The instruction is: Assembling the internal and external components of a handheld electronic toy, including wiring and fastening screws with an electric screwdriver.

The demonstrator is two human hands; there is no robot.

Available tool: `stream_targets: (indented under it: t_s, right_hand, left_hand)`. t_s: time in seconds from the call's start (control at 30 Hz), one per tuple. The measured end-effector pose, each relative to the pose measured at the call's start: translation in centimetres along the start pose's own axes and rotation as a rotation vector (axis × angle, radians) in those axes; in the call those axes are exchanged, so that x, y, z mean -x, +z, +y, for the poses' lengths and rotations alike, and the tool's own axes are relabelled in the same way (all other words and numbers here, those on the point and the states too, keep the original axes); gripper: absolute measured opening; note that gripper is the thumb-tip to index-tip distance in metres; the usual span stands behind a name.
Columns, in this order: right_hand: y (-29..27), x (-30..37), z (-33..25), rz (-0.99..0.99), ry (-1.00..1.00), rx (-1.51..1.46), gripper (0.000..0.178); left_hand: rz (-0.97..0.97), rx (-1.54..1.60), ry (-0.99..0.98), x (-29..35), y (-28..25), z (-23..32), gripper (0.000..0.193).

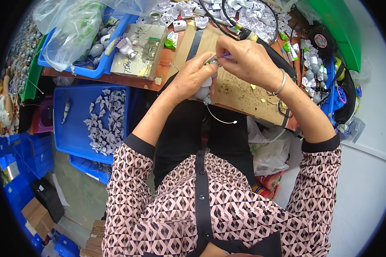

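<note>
My left hand (192, 77) is closed around a small grey rounded device (203, 91), over the near edge of the bench. A thin white cable (222, 120) hangs from its lower end and finishes in a small white plug. My right hand (249, 62) meets the left at the top of the device, thumb and fingers pinched together. Between them shows a bit of a slim purple piece (226, 55); its kind is hidden by the fingers. A small part with metal and white on it (213, 61) sits at the left fingertips.
Cardboard (244, 95) covers the bench before me. White plastic housings (255, 19) are heaped at the back. Left stand a marked box (135, 58), a blue crate (125, 26) and a lower blue tray (66, 139) of white pieces. A black cable (275, 25) loops behind my right hand.
</note>
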State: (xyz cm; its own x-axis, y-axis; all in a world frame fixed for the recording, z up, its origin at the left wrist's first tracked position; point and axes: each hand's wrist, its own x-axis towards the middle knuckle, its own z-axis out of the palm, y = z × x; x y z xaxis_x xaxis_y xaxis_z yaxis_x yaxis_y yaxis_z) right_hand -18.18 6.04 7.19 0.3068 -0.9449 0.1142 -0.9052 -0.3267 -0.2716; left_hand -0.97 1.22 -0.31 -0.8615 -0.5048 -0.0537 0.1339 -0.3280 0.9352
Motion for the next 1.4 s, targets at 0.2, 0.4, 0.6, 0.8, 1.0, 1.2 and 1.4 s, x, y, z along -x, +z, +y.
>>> stream_targets:
  t_s: [0.2,0.4,0.6,0.8,1.0,1.2,1.4]
  right_hand:
    - [0.1,0.0,-0.2,-0.103,0.355,-0.457,0.019]
    - [0.1,1.0,0.6,-0.016,0.325,-0.229,0.025]
    - [0.3,1.7,1.1,0.119,0.458,-1.330,0.022]
    - [0.5,1.5,0.8,0.037,0.414,-1.228,0.033]
    - [0.7,1.4,0.5,0.074,0.468,-1.069,0.035]
    - [2.6,1.1,1.5,0.160,0.405,-0.814,0.033]
    - [4.9,0.5,0.2,0.389,0.300,-0.501,0.026]
  left_hand:
    - [0.070,-0.169,0.051,0.0,0.5,-0.3,0.023]
    - [0.153,0.046,-0.023,-0.1,0.9,0.3,0.021]
    - [0.145,-0.025,-0.053,0.0,1.0,0.5,0.019]
    - [0.151,-0.040,-0.043,-0.1,1.2,0.6,0.019]
    - [0.169,-0.109,0.046,-0.3,1.3,-0.5,0.021]
    - [0.193,-0.247,0.061,-0.3,1.6,-0.2,0.022]
    - [0.238,-0.231,0.064,-0.1,1.2,-0.5,0.024]
